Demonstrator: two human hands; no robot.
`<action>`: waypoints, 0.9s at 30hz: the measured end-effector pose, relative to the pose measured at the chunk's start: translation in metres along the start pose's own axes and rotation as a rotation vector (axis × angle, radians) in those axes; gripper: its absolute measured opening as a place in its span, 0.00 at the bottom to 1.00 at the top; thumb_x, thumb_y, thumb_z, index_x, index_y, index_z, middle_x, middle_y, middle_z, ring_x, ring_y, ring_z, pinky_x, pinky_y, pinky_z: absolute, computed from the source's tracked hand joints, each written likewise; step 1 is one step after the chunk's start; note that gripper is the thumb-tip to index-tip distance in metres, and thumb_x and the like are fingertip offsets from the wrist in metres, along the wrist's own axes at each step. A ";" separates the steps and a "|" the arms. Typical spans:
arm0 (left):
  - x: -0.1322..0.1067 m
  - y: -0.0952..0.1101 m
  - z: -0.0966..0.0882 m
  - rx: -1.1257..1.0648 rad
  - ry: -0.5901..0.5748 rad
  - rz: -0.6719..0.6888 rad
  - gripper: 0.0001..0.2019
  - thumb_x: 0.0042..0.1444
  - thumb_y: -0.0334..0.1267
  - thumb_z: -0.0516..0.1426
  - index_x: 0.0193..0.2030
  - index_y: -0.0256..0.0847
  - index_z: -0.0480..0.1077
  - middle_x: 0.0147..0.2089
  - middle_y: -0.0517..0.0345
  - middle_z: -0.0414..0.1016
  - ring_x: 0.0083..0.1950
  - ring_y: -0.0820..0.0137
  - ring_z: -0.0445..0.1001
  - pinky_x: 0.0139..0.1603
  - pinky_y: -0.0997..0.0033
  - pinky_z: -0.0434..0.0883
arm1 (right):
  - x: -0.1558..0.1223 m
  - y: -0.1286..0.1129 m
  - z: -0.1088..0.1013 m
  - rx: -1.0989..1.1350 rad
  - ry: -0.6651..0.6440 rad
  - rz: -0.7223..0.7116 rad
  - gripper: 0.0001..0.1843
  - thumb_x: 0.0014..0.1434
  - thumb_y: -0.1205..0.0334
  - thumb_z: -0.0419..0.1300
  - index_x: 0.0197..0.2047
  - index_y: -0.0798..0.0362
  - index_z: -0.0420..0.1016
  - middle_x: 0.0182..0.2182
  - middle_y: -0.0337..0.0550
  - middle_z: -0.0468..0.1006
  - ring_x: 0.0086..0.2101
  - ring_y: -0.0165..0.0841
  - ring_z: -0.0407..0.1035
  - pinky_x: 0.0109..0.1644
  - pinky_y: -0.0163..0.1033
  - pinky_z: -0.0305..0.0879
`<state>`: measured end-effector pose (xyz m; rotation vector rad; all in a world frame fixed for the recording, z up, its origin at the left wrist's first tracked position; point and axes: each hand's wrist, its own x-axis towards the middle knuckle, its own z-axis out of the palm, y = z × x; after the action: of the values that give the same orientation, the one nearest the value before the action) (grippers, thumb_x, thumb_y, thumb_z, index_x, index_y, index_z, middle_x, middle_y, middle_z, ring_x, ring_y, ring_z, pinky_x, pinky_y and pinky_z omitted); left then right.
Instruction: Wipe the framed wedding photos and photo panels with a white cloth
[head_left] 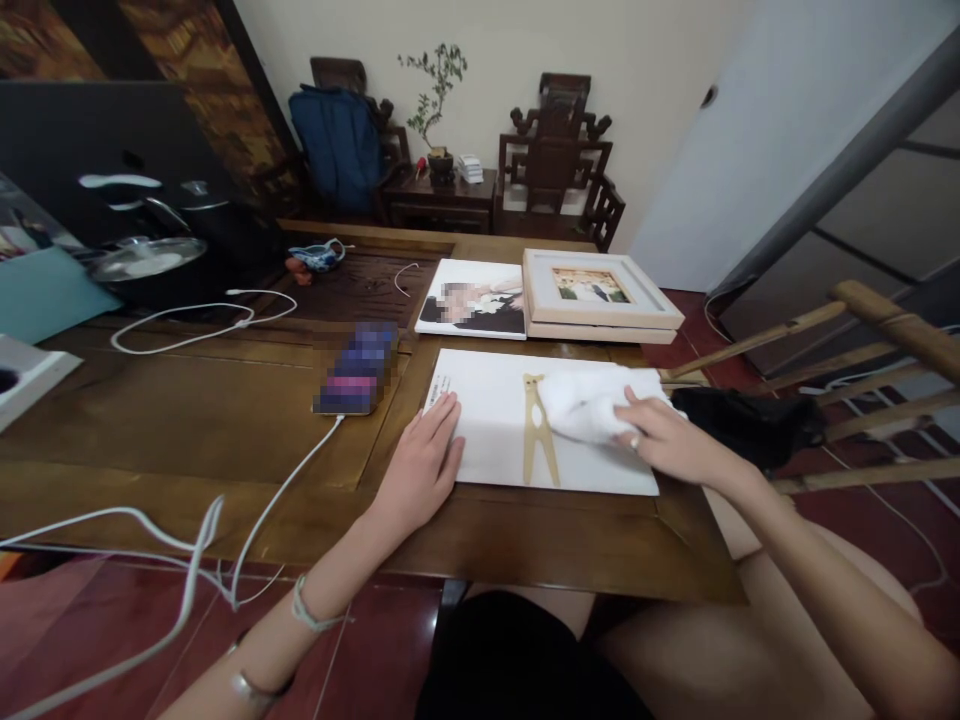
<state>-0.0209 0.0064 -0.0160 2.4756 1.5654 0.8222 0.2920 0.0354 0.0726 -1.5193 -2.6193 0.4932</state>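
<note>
A white panel [487,440] lies flat near the table's front edge, with small print at its upper left corner. Fixed or resting on its middle is a gold, two-legged piece [538,445], like a picture stand. My left hand [424,450] lies flat across the panel's left edge, fingers stretched out. On the right half of the panel, a bunched white cloth [589,402] is pressed under my right hand [664,435], its fingers closed on the cloth. The cloth hides part of the panel's upper right side.
Behind the panel lie a photo print [472,300] and stacked light wooden picture frames [600,290]. A plugged-in phone [356,370] rests to the left, its white cable [285,485] trailing over the table edge. Farther left is a lidded pot [150,265]. A wooden chair [885,390] stands at right.
</note>
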 end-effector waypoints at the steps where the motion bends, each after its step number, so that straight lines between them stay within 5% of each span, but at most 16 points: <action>1: 0.000 0.000 0.000 -0.001 -0.003 -0.002 0.21 0.64 0.35 0.46 0.63 0.34 0.58 0.66 0.41 0.59 0.68 0.57 0.56 0.65 0.48 0.58 | 0.016 0.009 0.000 0.011 0.051 -0.004 0.09 0.54 0.64 0.48 0.25 0.50 0.66 0.25 0.40 0.71 0.37 0.42 0.69 0.56 0.54 0.57; 7: 0.000 -0.001 0.000 -0.007 -0.008 -0.006 0.22 0.64 0.36 0.46 0.63 0.34 0.57 0.66 0.41 0.59 0.68 0.57 0.55 0.65 0.48 0.58 | 0.067 0.033 0.005 0.019 0.196 -0.013 0.08 0.54 0.67 0.46 0.24 0.49 0.57 0.23 0.37 0.67 0.31 0.37 0.65 0.60 0.55 0.48; 12: 0.000 -0.001 0.000 -0.002 -0.013 -0.005 0.22 0.64 0.36 0.46 0.63 0.33 0.57 0.66 0.40 0.59 0.68 0.57 0.55 0.65 0.47 0.58 | 0.026 0.005 0.017 -0.020 0.177 -0.053 0.09 0.52 0.71 0.46 0.24 0.48 0.55 0.26 0.42 0.73 0.29 0.37 0.65 0.60 0.56 0.48; 20: 0.000 0.000 0.000 -0.008 0.002 -0.004 0.21 0.64 0.36 0.46 0.63 0.33 0.58 0.66 0.40 0.59 0.68 0.57 0.56 0.65 0.47 0.58 | -0.071 -0.041 0.020 0.034 0.032 -0.069 0.11 0.53 0.70 0.49 0.30 0.49 0.70 0.32 0.43 0.77 0.41 0.43 0.72 0.63 0.57 0.50; 24: 0.000 0.001 -0.001 -0.013 0.000 -0.002 0.22 0.64 0.36 0.46 0.63 0.33 0.57 0.66 0.40 0.59 0.68 0.57 0.55 0.65 0.47 0.58 | -0.069 -0.036 0.022 0.146 -0.006 -0.031 0.09 0.55 0.66 0.52 0.34 0.47 0.73 0.39 0.43 0.78 0.53 0.47 0.66 0.61 0.56 0.55; 27: 0.001 0.001 -0.001 -0.014 -0.006 -0.007 0.22 0.64 0.36 0.46 0.64 0.34 0.57 0.66 0.40 0.59 0.68 0.57 0.55 0.65 0.47 0.58 | -0.039 -0.026 0.031 0.174 0.101 0.042 0.08 0.57 0.62 0.50 0.33 0.49 0.70 0.34 0.43 0.77 0.49 0.46 0.68 0.60 0.60 0.54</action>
<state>-0.0206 0.0063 -0.0146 2.4595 1.5594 0.8216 0.2831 -0.0175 0.0548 -1.5061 -2.4048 0.6132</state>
